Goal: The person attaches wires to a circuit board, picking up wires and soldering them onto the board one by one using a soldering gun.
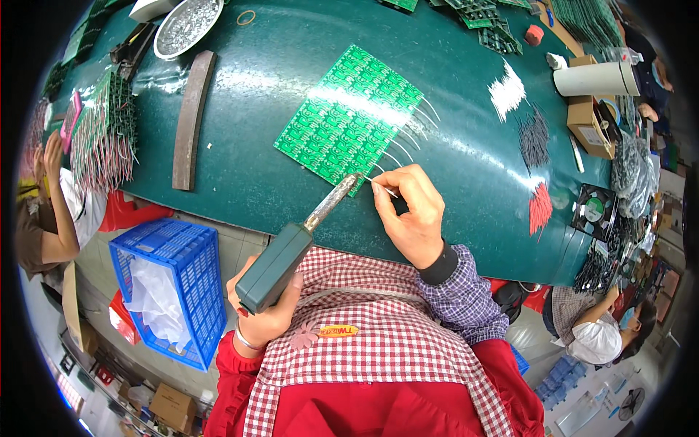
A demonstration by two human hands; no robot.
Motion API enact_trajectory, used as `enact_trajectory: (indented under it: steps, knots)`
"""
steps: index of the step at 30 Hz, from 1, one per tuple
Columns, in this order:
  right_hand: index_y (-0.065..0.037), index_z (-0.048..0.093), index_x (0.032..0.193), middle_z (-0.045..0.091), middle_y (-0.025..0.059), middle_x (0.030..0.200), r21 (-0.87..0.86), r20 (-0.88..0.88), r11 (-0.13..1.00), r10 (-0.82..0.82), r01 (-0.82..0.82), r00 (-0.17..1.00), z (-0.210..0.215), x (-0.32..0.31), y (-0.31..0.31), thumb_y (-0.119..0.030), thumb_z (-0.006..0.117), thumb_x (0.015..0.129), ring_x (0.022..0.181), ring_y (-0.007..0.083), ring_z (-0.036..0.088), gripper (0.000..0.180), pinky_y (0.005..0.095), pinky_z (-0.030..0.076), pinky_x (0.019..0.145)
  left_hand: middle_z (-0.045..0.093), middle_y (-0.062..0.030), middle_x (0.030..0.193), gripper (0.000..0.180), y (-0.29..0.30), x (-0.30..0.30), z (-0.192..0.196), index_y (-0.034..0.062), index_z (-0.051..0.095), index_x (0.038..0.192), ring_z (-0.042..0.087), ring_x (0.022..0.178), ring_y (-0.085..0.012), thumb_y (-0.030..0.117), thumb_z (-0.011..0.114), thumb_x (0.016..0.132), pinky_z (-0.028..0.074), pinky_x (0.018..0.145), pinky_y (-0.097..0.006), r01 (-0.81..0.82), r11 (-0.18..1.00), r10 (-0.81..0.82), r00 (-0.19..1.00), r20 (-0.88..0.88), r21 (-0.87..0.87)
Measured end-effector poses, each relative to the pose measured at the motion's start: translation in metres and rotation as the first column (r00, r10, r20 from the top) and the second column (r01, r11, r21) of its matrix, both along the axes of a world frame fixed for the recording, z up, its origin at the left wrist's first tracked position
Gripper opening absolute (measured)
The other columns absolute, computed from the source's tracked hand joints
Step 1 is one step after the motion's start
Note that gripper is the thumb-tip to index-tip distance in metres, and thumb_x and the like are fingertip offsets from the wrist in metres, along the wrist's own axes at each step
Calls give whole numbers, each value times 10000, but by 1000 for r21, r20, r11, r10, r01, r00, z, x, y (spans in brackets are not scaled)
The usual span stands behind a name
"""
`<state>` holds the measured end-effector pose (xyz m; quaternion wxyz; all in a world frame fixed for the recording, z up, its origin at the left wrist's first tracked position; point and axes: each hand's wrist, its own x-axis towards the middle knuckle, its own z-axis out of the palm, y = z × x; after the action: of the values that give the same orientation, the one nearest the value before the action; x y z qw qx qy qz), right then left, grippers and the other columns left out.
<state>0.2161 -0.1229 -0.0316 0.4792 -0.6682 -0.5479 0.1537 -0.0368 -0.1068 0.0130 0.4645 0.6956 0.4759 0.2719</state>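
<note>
My left hand (270, 312) is wrapped round the dark green handle of a soldering gun (275, 264). Its metal tip reaches the near corner of a green circuit board panel (342, 116) that lies flat on the table. Between thumb and fingers, my right hand (413, 207) pinches a thin white wire (384, 188) by that same corner, close to the tip. Several more white wires (405, 151) stick out from the panel's right edge and curve over the table. Whether the tip touches the pinched wire is too small to tell.
On the green table (247, 95) lie a brown bar (193, 120) and a metal bowl (188, 28). To the right are bundles of white wires (507, 91), black wires (534, 136) and red wires (539, 207). A blue crate (171, 288) stands below at left. Other people sit at both sides.
</note>
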Motion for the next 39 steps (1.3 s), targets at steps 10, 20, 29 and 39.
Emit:
enact_trajectory:
  steps: [10, 20, 29, 39]
  knots:
    - [-16, 626, 864, 590, 102, 790, -3, 20, 1000, -12, 12, 1000, 0, 0, 0, 77, 723, 766, 655, 234, 608, 166, 330, 491, 567, 652, -119, 783, 211, 1, 3, 2, -29, 704, 937, 642, 598, -217, 21, 754, 738, 495, 548, -303, 17, 1000, -17, 1000, -10, -3]
    - [-5, 650, 872, 615, 78, 794, -11, 44, 1000, -16, 16, 999, -1, 1, -1, 70, 713, 802, 645, 147, 593, 121, 265, 489, 585, 654, -134, 786, 218, -3, -3, 0, -21, 705, 928, 642, 598, -256, 25, 758, 722, 493, 540, -323, -8, 1000, 9, 998, -60, 16]
    - [-23, 621, 847, 581, 90, 770, 6, 40, 1000, -20, 19, 999, 0, 0, 0, 66, 723, 767, 632, 216, 608, 158, 321, 484, 547, 655, -124, 772, 204, 0, 0, 0, -18, 707, 919, 638, 587, -246, 22, 764, 727, 487, 521, -327, 13, 992, -10, 1000, -29, 126]
    - [-20, 641, 859, 597, 93, 776, -13, 15, 1000, -28, 28, 1000, 1, -1, -3, 55, 730, 774, 641, 216, 615, 144, 319, 493, 559, 674, -126, 787, 204, 2, 2, 4, -26, 705, 909, 640, 590, -246, 16, 768, 720, 490, 518, -324, 67, 983, -57, 997, -59, 171]
